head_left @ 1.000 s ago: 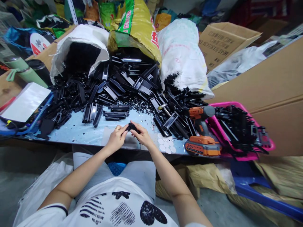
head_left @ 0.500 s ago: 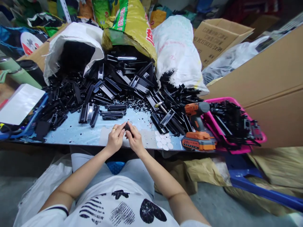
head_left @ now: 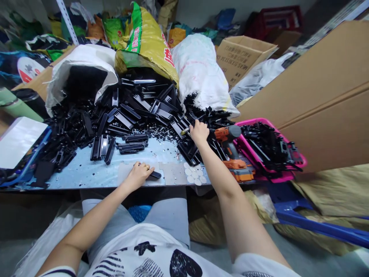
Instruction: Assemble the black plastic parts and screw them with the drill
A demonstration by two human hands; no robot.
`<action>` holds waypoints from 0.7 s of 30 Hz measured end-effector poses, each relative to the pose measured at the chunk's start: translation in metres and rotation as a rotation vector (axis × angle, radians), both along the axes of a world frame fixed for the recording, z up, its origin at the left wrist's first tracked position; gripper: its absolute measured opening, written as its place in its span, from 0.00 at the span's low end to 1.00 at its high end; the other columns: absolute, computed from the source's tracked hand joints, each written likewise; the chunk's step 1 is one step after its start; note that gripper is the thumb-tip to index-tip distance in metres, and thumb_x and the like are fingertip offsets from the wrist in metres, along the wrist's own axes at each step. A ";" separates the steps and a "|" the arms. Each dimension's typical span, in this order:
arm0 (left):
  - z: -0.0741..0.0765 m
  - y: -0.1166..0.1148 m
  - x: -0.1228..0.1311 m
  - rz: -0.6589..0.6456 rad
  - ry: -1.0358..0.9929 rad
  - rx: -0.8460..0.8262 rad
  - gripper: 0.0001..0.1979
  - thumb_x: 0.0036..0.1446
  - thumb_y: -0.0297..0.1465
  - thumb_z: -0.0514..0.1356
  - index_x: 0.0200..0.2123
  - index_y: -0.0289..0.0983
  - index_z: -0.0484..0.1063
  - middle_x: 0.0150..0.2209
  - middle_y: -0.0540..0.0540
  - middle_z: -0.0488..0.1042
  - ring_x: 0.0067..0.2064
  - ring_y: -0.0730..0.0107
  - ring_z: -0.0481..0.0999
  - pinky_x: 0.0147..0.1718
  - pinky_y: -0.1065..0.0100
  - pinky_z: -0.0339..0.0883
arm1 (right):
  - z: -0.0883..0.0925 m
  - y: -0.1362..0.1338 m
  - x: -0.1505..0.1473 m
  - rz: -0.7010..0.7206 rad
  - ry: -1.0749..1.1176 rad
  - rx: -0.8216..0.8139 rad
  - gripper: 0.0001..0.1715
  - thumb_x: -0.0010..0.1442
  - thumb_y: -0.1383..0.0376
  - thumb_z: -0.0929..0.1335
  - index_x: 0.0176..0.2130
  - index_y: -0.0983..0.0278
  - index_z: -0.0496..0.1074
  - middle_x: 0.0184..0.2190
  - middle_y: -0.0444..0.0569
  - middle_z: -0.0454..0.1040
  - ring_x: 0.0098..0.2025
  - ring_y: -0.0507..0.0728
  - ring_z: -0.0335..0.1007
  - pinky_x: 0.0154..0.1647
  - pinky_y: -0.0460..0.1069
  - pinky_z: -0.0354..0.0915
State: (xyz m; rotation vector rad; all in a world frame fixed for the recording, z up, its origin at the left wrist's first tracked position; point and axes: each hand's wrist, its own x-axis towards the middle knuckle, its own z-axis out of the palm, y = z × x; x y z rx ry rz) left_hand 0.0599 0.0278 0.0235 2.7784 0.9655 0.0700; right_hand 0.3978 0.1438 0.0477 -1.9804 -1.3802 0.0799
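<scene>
My left hand (head_left: pixel 138 176) is closed around a black elongated plastic part (head_left: pixel 156 174), low over the front of the blue work surface. The part's rounded end sticks out to the right of the fingers; the rest is covered. Farther forward and right, my right hand (head_left: pixel 199 132) is closed on a small hammer with a brass-coloured head (head_left: pixel 185 131). The head shows to the left of the fingers, and its handle is mostly hidden by the hand and forearm. Black parts (head_left: pixel 184 152) lie beneath and around this hand.
Black parts spill from a white sack (head_left: pixel 100 57), a yellow bag (head_left: pixel 150 54) and another white sack (head_left: pixel 198 65). An orange cordless drill (head_left: pixel 235 165) stands beside a pink basket (head_left: pixel 301 163) of parts. Small screws (head_left: pixel 161 132) lie mid-table; white discs (head_left: pixel 196 175) lie near the front edge.
Both hands were together at a dark part; they are now apart. My right hand has moved forward and right onto the hammer, while my left hand keeps the black part near the table edge.
</scene>
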 end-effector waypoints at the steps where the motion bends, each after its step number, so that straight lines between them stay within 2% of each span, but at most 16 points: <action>1: 0.000 0.000 0.000 0.034 0.024 0.022 0.22 0.59 0.19 0.47 0.54 0.37 0.65 0.41 0.39 0.73 0.44 0.61 0.70 0.46 0.58 0.59 | 0.003 0.008 0.006 -0.017 0.039 0.000 0.22 0.56 0.66 0.68 0.47 0.79 0.68 0.46 0.67 0.70 0.52 0.58 0.58 0.51 0.54 0.51; 3: -0.001 -0.002 -0.002 0.103 0.048 0.058 0.21 0.60 0.21 0.46 0.55 0.35 0.64 0.40 0.39 0.73 0.42 0.60 0.71 0.42 0.59 0.60 | 0.010 0.022 0.018 -0.040 0.149 0.001 0.17 0.53 0.65 0.69 0.38 0.78 0.71 0.39 0.62 0.74 0.47 0.55 0.63 0.50 0.52 0.53; 5: -0.004 -0.004 -0.009 0.160 0.038 0.057 0.20 0.61 0.22 0.47 0.55 0.34 0.64 0.40 0.38 0.72 0.43 0.60 0.70 0.42 0.59 0.60 | 0.020 0.030 0.028 -0.073 0.282 0.017 0.16 0.55 0.64 0.67 0.35 0.79 0.72 0.35 0.60 0.75 0.41 0.52 0.66 0.46 0.51 0.55; 7: -0.007 -0.005 -0.016 0.211 -0.032 0.009 0.18 0.61 0.25 0.50 0.54 0.35 0.65 0.42 0.37 0.72 0.45 0.58 0.70 0.43 0.58 0.61 | 0.030 0.029 0.035 -0.097 0.392 0.031 0.20 0.57 0.63 0.64 0.38 0.80 0.71 0.34 0.60 0.75 0.35 0.50 0.67 0.41 0.50 0.58; 9: -0.008 -0.002 -0.021 0.264 -0.211 -0.103 0.19 0.59 0.31 0.55 0.55 0.37 0.65 0.46 0.38 0.70 0.49 0.58 0.68 0.46 0.57 0.62 | 0.035 0.015 0.029 -0.038 0.522 0.043 0.22 0.58 0.62 0.63 0.44 0.79 0.70 0.36 0.60 0.75 0.32 0.49 0.67 0.36 0.49 0.61; 11: -0.006 0.005 -0.021 0.366 -0.516 -0.275 0.25 0.58 0.37 0.57 0.58 0.38 0.60 0.49 0.38 0.68 0.49 0.60 0.70 0.46 0.58 0.65 | 0.032 -0.014 0.007 0.098 0.692 0.049 0.23 0.55 0.61 0.68 0.47 0.75 0.71 0.37 0.57 0.75 0.31 0.50 0.69 0.31 0.47 0.62; 13: 0.000 0.013 -0.018 0.495 -0.881 -0.471 0.29 0.59 0.41 0.54 0.61 0.39 0.54 0.50 0.39 0.67 0.44 0.64 0.73 0.42 0.61 0.68 | 0.021 -0.053 -0.030 0.252 0.810 -0.007 0.26 0.48 0.59 0.72 0.45 0.69 0.73 0.35 0.52 0.76 0.30 0.51 0.70 0.28 0.47 0.63; 15: 0.007 0.018 -0.010 0.610 -1.164 -0.612 0.28 0.60 0.42 0.51 0.61 0.39 0.52 0.48 0.40 0.68 0.39 0.68 0.75 0.37 0.64 0.70 | 0.010 -0.093 -0.072 0.508 0.941 -0.195 0.27 0.45 0.57 0.74 0.43 0.67 0.74 0.31 0.48 0.76 0.28 0.51 0.69 0.28 0.47 0.65; 16: 0.010 0.017 -0.005 0.652 -1.245 -0.639 0.27 0.60 0.42 0.51 0.60 0.38 0.55 0.46 0.41 0.70 0.38 0.68 0.75 0.36 0.65 0.70 | 0.005 -0.111 -0.093 0.643 0.971 -0.300 0.28 0.44 0.57 0.75 0.44 0.66 0.74 0.31 0.47 0.76 0.28 0.51 0.70 0.29 0.48 0.66; 19: 0.015 0.005 0.008 0.680 -1.237 -0.590 0.22 0.57 0.41 0.56 0.51 0.36 0.64 0.39 0.44 0.73 0.37 0.68 0.74 0.37 0.66 0.69 | 0.001 -0.147 -0.133 0.975 0.938 -0.552 0.29 0.50 0.52 0.71 0.48 0.64 0.71 0.29 0.45 0.75 0.27 0.51 0.70 0.29 0.48 0.66; 21: 0.015 -0.004 0.011 0.567 -1.142 -0.550 0.22 0.58 0.40 0.55 0.53 0.36 0.62 0.43 0.42 0.72 0.40 0.67 0.74 0.41 0.65 0.68 | 0.001 -0.157 -0.139 1.066 0.738 -0.582 0.24 0.58 0.50 0.65 0.48 0.63 0.69 0.28 0.44 0.74 0.26 0.51 0.69 0.29 0.47 0.64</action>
